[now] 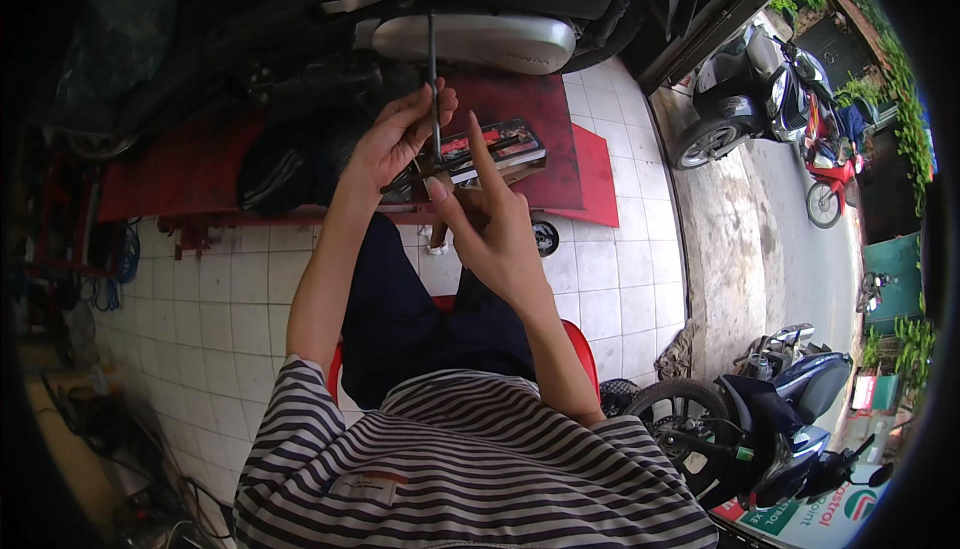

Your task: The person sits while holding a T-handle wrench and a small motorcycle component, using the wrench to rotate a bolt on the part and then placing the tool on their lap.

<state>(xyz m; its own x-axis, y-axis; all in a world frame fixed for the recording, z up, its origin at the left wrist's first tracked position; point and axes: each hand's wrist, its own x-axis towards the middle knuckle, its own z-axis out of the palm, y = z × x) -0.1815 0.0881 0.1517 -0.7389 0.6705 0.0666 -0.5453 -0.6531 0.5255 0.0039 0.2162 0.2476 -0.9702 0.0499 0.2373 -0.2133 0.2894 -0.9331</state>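
Observation:
A long dark metal T-handle wrench stands upright in the picture, its crossbar at the lower end and partly covered by my fingers. My left hand has its fingers closed around the shaft. Close on the right is my right hand, index finger stretched out and thumb spread apart near the crossbar; its other fingers are curled and partly hidden. Beyond the wrench's far tip lies the silver exhaust cover of a motorbike. Behind my hands, an open tool case with red and dark contents sits on a red lift platform.
White floor tiles surround the platform. A small round dark part rests beside it. I sit on a red stool. Parked motorbikes stand outside to the right, another dark motorbike at lower right. Blue hoses hang at left.

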